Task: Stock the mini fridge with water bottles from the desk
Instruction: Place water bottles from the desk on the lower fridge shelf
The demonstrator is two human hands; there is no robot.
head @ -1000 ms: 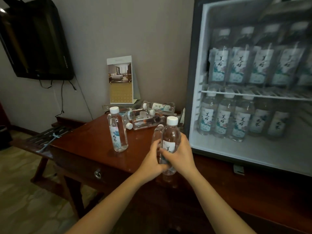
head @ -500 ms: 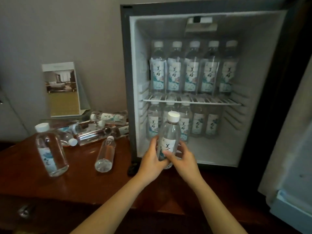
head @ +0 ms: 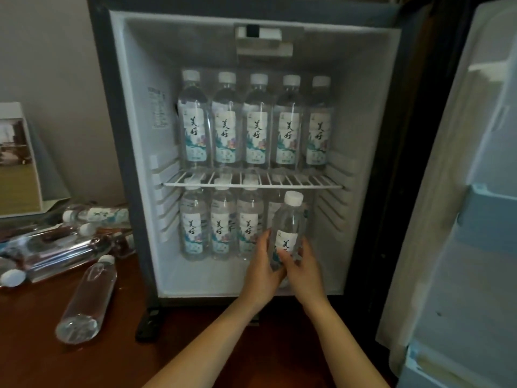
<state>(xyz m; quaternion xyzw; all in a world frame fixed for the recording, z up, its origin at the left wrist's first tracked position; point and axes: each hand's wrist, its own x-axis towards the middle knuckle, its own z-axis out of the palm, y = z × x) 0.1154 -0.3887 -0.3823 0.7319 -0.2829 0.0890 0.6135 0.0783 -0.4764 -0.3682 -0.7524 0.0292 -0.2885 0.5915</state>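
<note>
Just below the middle of the frame, both hands wrap one water bottle [head: 288,231] and hold it upright inside the lower compartment of the open mini fridge [head: 134,135]. The left hand [head: 263,267] grasps the bottle's lower body from the left, and the right hand [head: 303,267] grasps it from the right, its thumb across the label. The bottle's white cap sits just under the wire shelf [head: 251,182], and its base is hidden behind the fingers, so whether it touches the fridge floor cannot be told. To its left in that same compartment, a row of three labelled bottles [head: 221,225] stands upright, with a fourth partly hidden behind the held one. Above the shelf, five more bottles [head: 256,121] stand side by side with their labels facing out. The fridge door [head: 461,191] is swung open along the right edge of the frame. At the lower left, on the dark wooden desk [head: 33,359], a clear bottle [head: 88,295] lies on its side with its base toward the camera, and beyond it, at the middle left, several more bottles [head: 61,245] lie in a loose pile against the fridge's side. A standing card [head: 16,161] with a photograph rests at the left edge, against the wall.
</note>
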